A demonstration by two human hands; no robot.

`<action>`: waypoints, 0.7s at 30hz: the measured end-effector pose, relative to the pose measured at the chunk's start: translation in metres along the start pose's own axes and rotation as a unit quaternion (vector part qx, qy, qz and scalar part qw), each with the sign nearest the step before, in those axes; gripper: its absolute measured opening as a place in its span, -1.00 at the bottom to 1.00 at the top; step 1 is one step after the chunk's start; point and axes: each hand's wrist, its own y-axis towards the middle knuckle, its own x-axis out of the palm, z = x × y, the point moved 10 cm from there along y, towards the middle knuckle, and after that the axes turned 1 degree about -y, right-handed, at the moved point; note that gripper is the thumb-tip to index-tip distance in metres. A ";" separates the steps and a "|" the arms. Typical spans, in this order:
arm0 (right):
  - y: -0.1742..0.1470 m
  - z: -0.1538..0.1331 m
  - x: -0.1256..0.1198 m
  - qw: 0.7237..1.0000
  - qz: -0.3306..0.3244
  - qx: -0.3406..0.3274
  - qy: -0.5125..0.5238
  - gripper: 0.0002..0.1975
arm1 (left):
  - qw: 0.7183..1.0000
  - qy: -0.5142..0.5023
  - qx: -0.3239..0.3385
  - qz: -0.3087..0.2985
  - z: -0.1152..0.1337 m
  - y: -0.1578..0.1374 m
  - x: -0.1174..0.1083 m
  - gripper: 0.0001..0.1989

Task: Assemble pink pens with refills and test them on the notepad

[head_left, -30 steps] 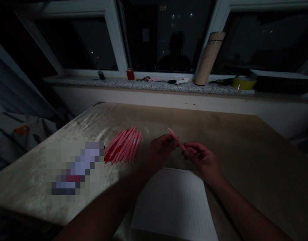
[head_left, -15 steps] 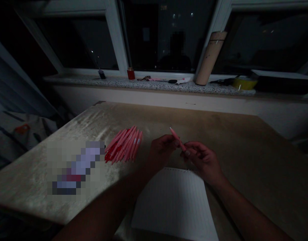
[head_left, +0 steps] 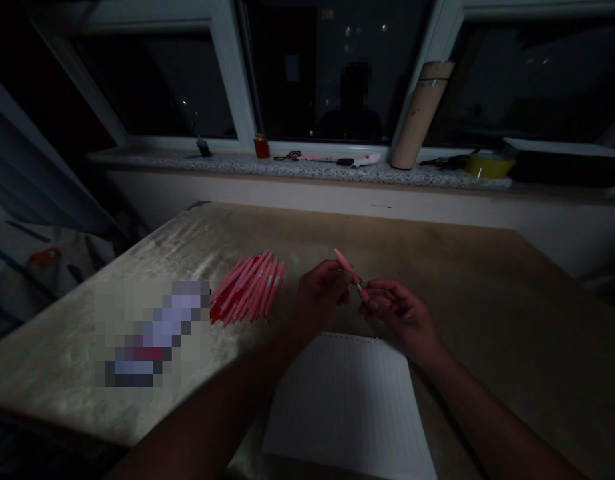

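Note:
A slim pink pen [head_left: 343, 260] slants above the table between my two hands, its pointed end up and to the left. My left hand [head_left: 323, 290] pinches the upper part of the barrel. The fingers of my right hand [head_left: 400, 310] close on the lower end. A pale, narrow section shows between the two pink parts. Below my hands lies a lined notepad [head_left: 345, 407], its page without visible writing. To the left of my left hand, a pile of pink and red pens [head_left: 250, 287] lies on the table.
A blurred-out, pixelated object [head_left: 160, 333] lies on the table's left side [head_left: 52, 373]. On the windowsill [head_left: 227, 163] behind stand a small red jar [head_left: 261, 147], a tall tan bottle [head_left: 421, 117] and a roll of yellow tape [head_left: 490, 165].
The pen's upper part has shifted slightly up and left with my left hand, and a pale section now shows between the pink parts. The light tip seen earlier no longer shows.

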 end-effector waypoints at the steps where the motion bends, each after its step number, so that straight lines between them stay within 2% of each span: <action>1: 0.000 0.000 0.000 1.000 0.000 0.001 0.005 -0.73 | 1.000 -0.002 -0.005 -0.003 -0.001 0.000 0.001 -0.77; 7: 0.000 0.000 -0.001 1.000 0.009 0.000 0.002 -0.75 | 1.000 -0.003 -0.012 -0.005 -0.005 0.000 0.002 -0.77; 13: 0.000 0.001 -0.004 1.000 0.017 0.001 -0.021 -0.72 | 0.999 0.045 -0.002 -0.002 -0.005 -0.003 0.002 -0.80; 18: 0.000 0.004 -0.002 1.000 0.011 0.003 -0.016 -0.72 | 0.999 0.035 -0.003 -0.009 -0.008 -0.005 0.004 -0.79; 21: 0.000 0.003 -0.005 0.999 0.023 0.001 -0.024 -0.73 | 0.999 0.044 -0.010 0.006 -0.011 -0.006 0.001 -0.78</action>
